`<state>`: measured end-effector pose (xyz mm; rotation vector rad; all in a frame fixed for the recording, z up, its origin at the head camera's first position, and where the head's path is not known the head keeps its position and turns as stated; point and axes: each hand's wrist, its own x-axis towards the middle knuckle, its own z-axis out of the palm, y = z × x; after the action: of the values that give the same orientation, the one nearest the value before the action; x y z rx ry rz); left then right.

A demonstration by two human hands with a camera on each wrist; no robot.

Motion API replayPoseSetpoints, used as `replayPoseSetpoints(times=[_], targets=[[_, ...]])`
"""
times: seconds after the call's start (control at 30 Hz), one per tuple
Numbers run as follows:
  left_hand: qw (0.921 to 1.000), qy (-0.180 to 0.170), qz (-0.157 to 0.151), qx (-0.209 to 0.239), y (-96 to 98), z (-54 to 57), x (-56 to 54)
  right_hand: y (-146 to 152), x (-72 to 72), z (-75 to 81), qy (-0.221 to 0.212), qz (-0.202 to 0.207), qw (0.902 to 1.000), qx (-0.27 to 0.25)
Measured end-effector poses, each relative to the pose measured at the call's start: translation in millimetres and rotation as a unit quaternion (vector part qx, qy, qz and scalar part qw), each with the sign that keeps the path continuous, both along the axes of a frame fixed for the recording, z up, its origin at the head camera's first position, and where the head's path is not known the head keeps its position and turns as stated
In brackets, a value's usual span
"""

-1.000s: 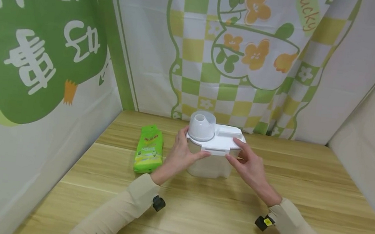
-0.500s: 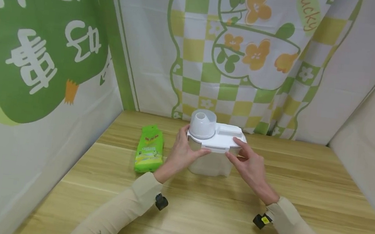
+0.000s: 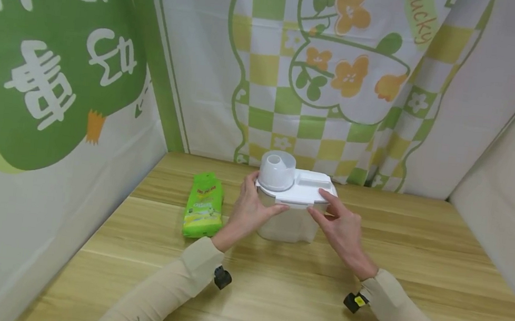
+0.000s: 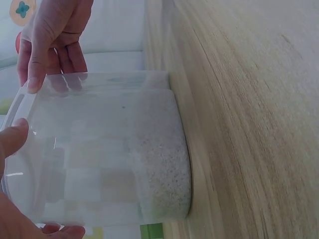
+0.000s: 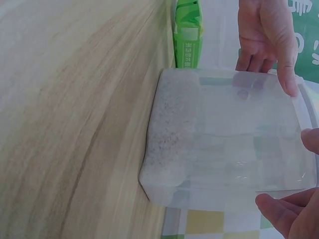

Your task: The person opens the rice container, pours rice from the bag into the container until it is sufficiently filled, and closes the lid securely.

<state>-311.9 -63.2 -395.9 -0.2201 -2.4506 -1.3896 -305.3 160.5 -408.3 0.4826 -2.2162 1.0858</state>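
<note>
A translucent storage container [image 3: 287, 226] stands upright on the table, its white lid [image 3: 306, 192] lying on top. On the lid's left side sits a clear measuring cup [image 3: 277, 176]. My left hand [image 3: 252, 206] grips the container's left side, thumb on the front latch [image 3: 294, 203]. The right hand [image 3: 344, 228] holds the right side, with its thumb at the latch's right end and a finger on the lid. Both wrist views show pale grains [image 4: 167, 159] filling the bottom part of the container.
To the left of the container, a green printed bag [image 3: 204, 207] lies on the wooden table [image 3: 279, 301]. Patterned cloth [image 3: 265, 92] hangs behind the table's far edge, and more fabric walls stand at left and right.
Both hands keep their places on the container. The front latch shows a narrower face than one second ago, and the thumbs sit slightly higher.
</note>
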Motion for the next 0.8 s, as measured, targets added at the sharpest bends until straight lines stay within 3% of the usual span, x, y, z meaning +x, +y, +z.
replayPoseSetpoints(times=[0.2,0.6,0.8], targets=[[0.9999,0.001,0.011,0.001,3.1,0.0,-1.4,-2.2,-0.7,0.9,0.026,-0.019,0.9994,0.015],[0.9998,-0.005,0.020,0.003,6.7,-4.0,-1.7,-3.1,0.3,-3.0,0.042,0.000,0.9991,-0.010],[0.9997,-0.010,-0.015,0.014,-2.3,-2.4,-2.3,4.8,5.9,-5.9,0.068,0.022,0.9974,0.007]])
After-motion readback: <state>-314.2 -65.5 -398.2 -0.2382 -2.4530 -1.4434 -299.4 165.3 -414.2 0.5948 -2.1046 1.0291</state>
